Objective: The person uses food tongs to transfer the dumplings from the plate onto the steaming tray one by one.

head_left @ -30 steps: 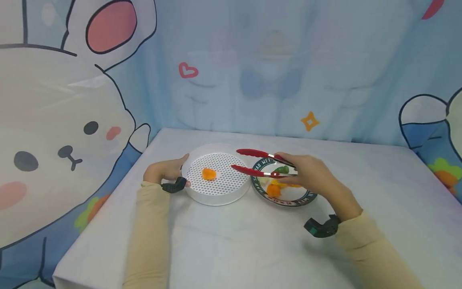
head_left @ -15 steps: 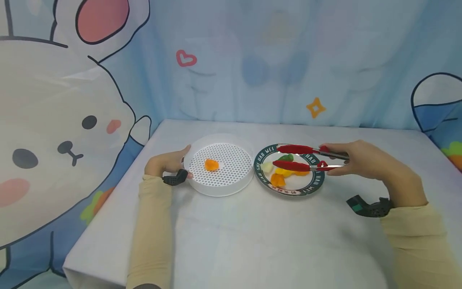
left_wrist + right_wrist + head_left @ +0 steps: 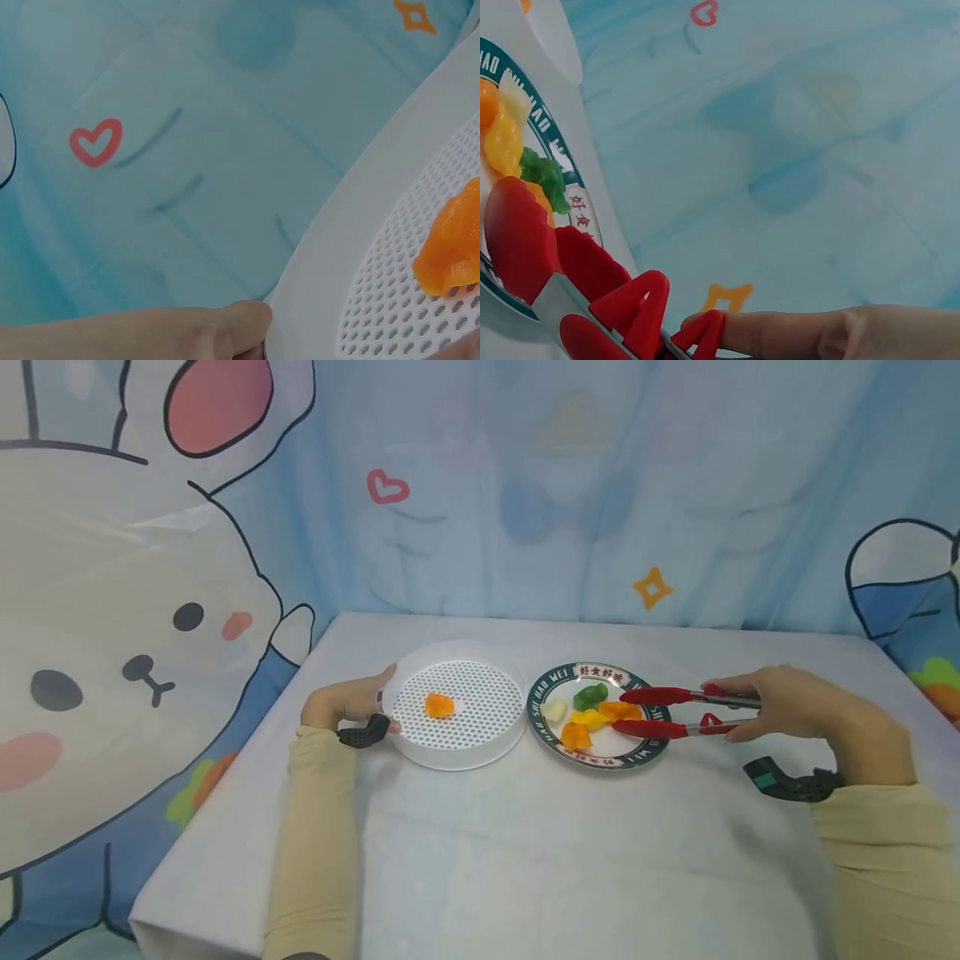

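Note:
My left hand [image 3: 352, 700] grips the left side of a round white sieve tray [image 3: 459, 758]. One orange piece of food [image 3: 438, 706] lies on its perforated floor, also visible in the left wrist view. My right hand [image 3: 795, 703] holds red-tipped tongs [image 3: 686, 729], spread apart. Their tips reach over the right part of a green-rimmed plate [image 3: 551, 743] and are close to an orange piece [image 3: 621, 712]. I cannot tell whether they touch it. Also on the plate are a green piece [image 3: 591, 697], a yellow piece [image 3: 588, 719], a pale piece [image 3: 554, 709] and another orange piece [image 3: 576, 737].
Tray and plate stand side by side, nearly touching, on a table with a white cloth [image 3: 525, 860]. Behind the table hangs a blue printed curtain [image 3: 480, 527], with a large cartoon animal on the left.
My right hand has carried the tongs rightward, from beside the tray to the plate's right side, and their tips look lower. The left hand keeps its grip on the tray.

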`<state>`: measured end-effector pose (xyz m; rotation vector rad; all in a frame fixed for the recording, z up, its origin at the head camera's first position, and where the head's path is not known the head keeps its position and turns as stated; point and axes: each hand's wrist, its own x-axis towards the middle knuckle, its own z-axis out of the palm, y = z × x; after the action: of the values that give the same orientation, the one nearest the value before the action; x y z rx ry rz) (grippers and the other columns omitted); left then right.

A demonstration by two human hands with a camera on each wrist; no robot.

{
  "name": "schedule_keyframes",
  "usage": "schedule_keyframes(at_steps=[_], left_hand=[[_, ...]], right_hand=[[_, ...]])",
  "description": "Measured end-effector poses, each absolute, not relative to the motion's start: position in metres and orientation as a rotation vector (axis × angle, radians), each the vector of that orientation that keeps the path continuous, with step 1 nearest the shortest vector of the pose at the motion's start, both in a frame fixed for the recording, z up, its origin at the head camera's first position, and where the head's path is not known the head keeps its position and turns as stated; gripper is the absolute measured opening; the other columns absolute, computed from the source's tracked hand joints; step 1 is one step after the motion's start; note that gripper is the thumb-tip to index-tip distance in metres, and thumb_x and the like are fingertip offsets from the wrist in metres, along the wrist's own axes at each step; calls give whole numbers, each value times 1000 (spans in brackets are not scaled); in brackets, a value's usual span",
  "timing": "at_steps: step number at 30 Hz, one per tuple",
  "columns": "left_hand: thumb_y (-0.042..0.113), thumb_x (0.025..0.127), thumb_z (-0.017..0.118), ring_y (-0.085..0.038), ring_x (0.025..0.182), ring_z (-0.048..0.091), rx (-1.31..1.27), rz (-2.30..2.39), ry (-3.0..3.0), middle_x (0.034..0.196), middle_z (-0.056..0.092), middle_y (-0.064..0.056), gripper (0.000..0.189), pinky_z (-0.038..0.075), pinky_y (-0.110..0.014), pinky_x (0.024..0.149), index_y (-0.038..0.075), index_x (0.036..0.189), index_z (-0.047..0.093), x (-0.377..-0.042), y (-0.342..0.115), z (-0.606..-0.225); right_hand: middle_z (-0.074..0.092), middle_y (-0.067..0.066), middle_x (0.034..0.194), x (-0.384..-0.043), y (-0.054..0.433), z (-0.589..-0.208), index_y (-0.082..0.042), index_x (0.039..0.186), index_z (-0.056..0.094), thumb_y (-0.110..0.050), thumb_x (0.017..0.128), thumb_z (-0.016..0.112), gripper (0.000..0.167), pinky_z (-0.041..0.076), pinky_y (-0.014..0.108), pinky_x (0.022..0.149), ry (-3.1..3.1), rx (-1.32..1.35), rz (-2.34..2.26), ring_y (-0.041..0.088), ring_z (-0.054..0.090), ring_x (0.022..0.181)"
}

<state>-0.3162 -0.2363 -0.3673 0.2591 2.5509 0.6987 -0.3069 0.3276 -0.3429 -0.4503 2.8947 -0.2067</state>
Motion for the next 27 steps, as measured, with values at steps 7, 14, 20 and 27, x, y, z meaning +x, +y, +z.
schedule_keyframes(at_steps=[7, 14, 20, 27], left_hand=[[37, 75, 79, -31, 148, 10, 218, 691, 2560, 160, 4, -14, 120, 10, -55, 117, 12, 153, -8, -314, -236, -368], [39, 75, 79, -32, 147, 10, 210, 679, 2563, 160, 6, -15, 120, 11, -55, 117, 12, 153, -9, -315, -234, -367], [38, 74, 79, -31, 148, 5, 204, 709, 2544, 161, 1, -13, 121, 9, -54, 118, 12, 153, -9, -316, -235, -368], [37, 75, 79, -32, 148, 6, 223, 712, 2537, 160, 1, -15, 121, 9, -54, 118, 9, 152, -10, -316, -235, -365]], right_hand=[[60, 29, 113, -310, 327, -349, -5, 135, 51, -50, 60, 83, 93, 52, 48, 65, 2874, -448, -225, 41, 50, 98], [57, 32, 118, -310, 330, -349, -6, 137, 49, -50, 63, 82, 91, 53, 51, 68, 2869, -443, -255, 43, 49, 102], [58, 31, 118, -310, 335, -349, -6, 136, 50, -53, 64, 80, 91, 53, 50, 69, 2887, -466, -257, 41, 51, 101], [53, 34, 122, -307, 343, -346, -6, 140, 45, -61, 62, 77, 100, 54, 46, 67, 2895, -420, -322, 45, 47, 104]])
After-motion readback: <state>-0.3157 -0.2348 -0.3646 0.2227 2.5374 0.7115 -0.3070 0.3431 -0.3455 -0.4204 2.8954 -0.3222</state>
